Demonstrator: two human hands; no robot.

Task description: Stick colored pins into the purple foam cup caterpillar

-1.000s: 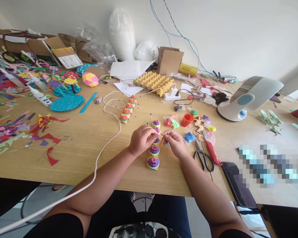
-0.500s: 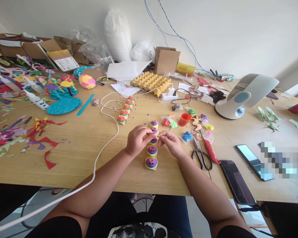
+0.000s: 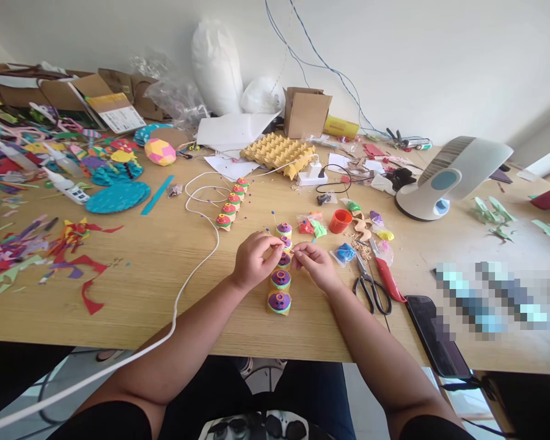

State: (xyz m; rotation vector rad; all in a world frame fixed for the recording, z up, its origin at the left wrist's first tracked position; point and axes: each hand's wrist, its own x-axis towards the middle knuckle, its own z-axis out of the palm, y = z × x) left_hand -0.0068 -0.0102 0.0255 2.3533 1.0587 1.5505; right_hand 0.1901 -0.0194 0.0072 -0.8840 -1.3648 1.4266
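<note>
Right between the two hands sits a strip of five lumpy egg-carton cups topped with purple caps and orange rings (image 3: 281, 278), its near end on the bare counter (image 3: 252, 333). The left hand (image 3: 259, 260) is pinched narrow over its far half and the right hand (image 3: 315, 260) is pinched too, fingertips nearly meeting. Looks like something thin and pale between them, but it's too small to say what, or which hand has it.

Progress-wise: caps and rings look done where I can see them. A couple of thin blue-headed sticks (image 3: 273, 213) poke out just past the left hand; I can't spot any along the near cups. Compare the matching red-and-green cup strip (image 3: 233, 203) beyond the left hand, with sticks down both sides, and I'd guess the purple one is only partway there.

Other clutter: just right of the right hand are a knotted bag of blue clay (image 3: 345, 252), black-handled metal scissors (image 3: 371, 287) and a red-handled knife (image 3: 391, 278), with an orange-red plastic cup (image 3: 340, 220) a bit beyond. Nothing really blocks the hands, though the long white cable (image 3: 175, 310) crossing the left forearm could snag, imo.
</note>
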